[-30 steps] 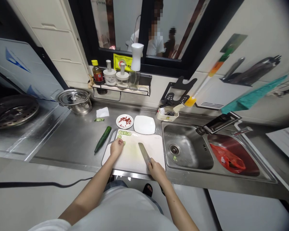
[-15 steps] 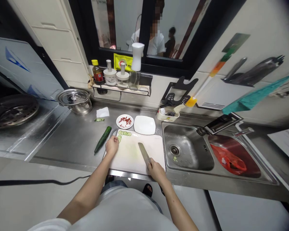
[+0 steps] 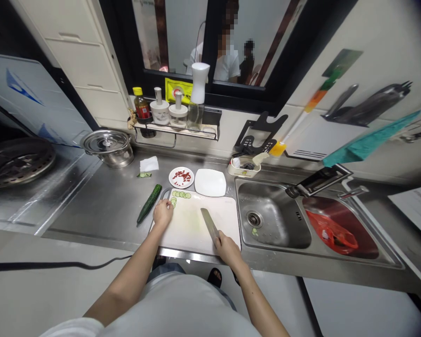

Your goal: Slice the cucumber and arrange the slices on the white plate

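Cucumber slices (image 3: 181,194) line the cutting board's (image 3: 196,236) far-left corner; your left hand (image 3: 163,213), half-curled, hold unclear, now sits further left beside them. Your right hand (image 3: 228,248) grips the knife (image 3: 209,222); cutting appears paused.

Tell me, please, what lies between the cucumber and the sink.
The cutting board does, with the left hand, right hand and knife over it, in the head view.

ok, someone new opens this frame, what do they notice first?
Probably the bright red plastic bag in the right-hand basin. Next, the knife in the right grip, over the right half of the white cutting board, and the dark green cucumber left of it. Beyond the board, red pieces on a small round plate stand out too.
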`<state>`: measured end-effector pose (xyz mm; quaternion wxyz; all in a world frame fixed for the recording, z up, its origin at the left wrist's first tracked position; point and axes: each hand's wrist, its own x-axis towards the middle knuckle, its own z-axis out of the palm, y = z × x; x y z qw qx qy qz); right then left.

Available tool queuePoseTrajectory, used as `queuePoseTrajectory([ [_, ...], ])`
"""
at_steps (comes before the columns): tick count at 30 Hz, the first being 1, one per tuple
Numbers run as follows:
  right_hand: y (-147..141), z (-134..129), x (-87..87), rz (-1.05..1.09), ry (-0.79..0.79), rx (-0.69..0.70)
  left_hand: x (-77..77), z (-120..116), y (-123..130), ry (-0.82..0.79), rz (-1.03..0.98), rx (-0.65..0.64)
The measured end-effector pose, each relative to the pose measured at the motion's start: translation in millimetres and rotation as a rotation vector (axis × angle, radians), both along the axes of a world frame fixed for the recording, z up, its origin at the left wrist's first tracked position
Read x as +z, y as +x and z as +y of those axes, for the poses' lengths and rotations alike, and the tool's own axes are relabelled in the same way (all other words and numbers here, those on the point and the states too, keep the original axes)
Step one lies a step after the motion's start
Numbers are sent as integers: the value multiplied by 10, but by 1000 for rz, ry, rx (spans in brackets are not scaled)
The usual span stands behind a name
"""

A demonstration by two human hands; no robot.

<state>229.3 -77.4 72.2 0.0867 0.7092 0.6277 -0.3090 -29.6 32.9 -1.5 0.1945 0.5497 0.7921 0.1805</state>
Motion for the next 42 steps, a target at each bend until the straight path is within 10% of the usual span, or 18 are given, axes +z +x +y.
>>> queuePoseTrajectory([
  [22, -19, -35, -46, -43, 30, -16, 215, 416, 547, 5, 116, -340],
  [42, -13, -28, -3, -36, 12, -13, 263, 363, 630, -44, -9, -236],
])
